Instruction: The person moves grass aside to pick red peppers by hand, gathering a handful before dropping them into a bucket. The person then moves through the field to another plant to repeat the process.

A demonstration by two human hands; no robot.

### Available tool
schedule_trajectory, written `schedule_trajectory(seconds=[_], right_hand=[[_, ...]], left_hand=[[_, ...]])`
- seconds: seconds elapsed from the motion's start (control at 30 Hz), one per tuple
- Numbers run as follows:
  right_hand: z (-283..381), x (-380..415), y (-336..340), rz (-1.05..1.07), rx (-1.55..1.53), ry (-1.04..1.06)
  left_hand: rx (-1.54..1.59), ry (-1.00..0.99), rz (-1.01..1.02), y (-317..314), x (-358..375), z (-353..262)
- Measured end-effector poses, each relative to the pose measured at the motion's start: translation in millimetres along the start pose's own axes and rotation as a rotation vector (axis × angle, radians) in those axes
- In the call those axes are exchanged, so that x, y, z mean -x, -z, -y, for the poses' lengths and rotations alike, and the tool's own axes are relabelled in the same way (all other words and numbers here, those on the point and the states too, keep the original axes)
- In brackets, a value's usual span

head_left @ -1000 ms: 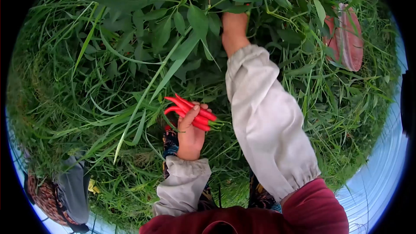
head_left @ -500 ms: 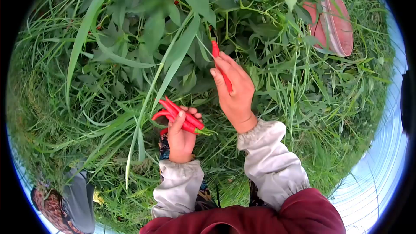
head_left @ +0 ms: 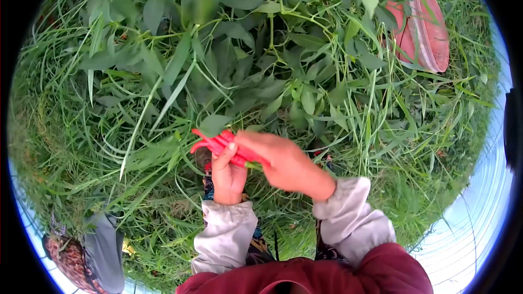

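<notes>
Several red chili peppers (head_left: 220, 144) with green stems lie bunched in my left hand (head_left: 227, 178), whose thumb presses across them. My right hand (head_left: 283, 163) reaches over from the right, slightly blurred, its fingers closed around a red chili pepper that lies against the bunch. That pepper is mostly covered by the right hand. A green leaf (head_left: 214, 125) overlaps the tips of the bunch. Above both hands spreads the leafy pepper plant (head_left: 261, 60), with a small speck of red near the top.
A pinkish-red bag or container (head_left: 427, 30) with a pale band sits in the grass at upper right. At lower left, part of a person in grey and patterned clothing (head_left: 103, 253) shows. Tall grass (head_left: 136, 147) surrounds the plants, and pale blue sheeting (head_left: 463, 234) borders the right side.
My right hand has come down and left from the plant with its red chili pepper, meeting the bunch in my left hand. The left hand stays nearly still; the long grass blades have shifted left.
</notes>
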State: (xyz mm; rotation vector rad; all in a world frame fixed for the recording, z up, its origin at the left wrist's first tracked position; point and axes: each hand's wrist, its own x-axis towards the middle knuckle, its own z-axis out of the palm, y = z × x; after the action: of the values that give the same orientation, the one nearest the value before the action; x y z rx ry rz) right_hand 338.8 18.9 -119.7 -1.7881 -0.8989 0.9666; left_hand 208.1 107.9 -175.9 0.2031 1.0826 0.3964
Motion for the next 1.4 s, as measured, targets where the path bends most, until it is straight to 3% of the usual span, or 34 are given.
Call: schedule_trajectory(seconds=[0.07, 0.13, 0.2, 0.27, 0.33, 0.43, 0.53, 0.6, 0.67, 0.8, 0.93, 1.0, 1.2, 1.3, 1.33, 1.4], right_hand=[[-14, -23, 12, -0.159, -0.029, -0.082], [-41, -66, 24, -0.327, 0.131, 0.049], [-59, -106, 30, -0.353, 0.075, -0.134], [-70, -142, 32, -0.514, 0.475, -0.072], [-86, -175, 35, -0.53, 0.606, -0.265], [-104, -199, 27, -0.431, 0.795, -0.346], [-102, -206, 24, -0.388, 0.729, -0.355], [-102, -203, 22, -0.391, 0.695, -0.367], [-104, -195, 22, -0.59, 0.887, 0.105], [-61, -171, 30, -0.519, 0.794, 0.135], [-49, -141, 24, -0.548, 0.855, 0.011], [-45, -125, 24, -0.538, 0.792, -0.18], [-36, -100, 36, -0.598, 0.834, -0.038], [-20, -77, 34, -0.331, 0.77, -0.075], [-23, -63, 18, -0.175, 0.878, 0.125], [1, -31, -5, -0.198, 0.491, 0.073]], left_hand=[[0.045, 0.041, 0.025, -6, 2, -4], [0.142, 0.108, 0.118, -2, 1, -7], [0.113, 0.085, 0.148, 0, 0, -9], [0.143, 0.064, 0.219, -5, 3, -6], [0.136, 0.038, 0.228, -7, 4, -4], [0.121, 0.019, 0.191, -5, 4, -5], [0.097, 0.03, 0.198, -2, 4, -6], [0.104, 0.029, 0.198, -1, 4, -5], [0.115, 0.032, 0.196, -1, 4, -5], [0.124, 0.043, 0.166, -2, 6, -7], [0.094, 0.066, 0.148, -3, 7, -7], [0.08, 0.061, 0.177, -4, 7, -6], [-0.033, 0.133, 0.184, -6, 10, -8], [0.014, 0.176, 0.254, -2, 5, -7], [0.017, 0.175, 0.254, -7, 6, -6], [0.01, 0.117, 0.001, -20, 13, -5]])
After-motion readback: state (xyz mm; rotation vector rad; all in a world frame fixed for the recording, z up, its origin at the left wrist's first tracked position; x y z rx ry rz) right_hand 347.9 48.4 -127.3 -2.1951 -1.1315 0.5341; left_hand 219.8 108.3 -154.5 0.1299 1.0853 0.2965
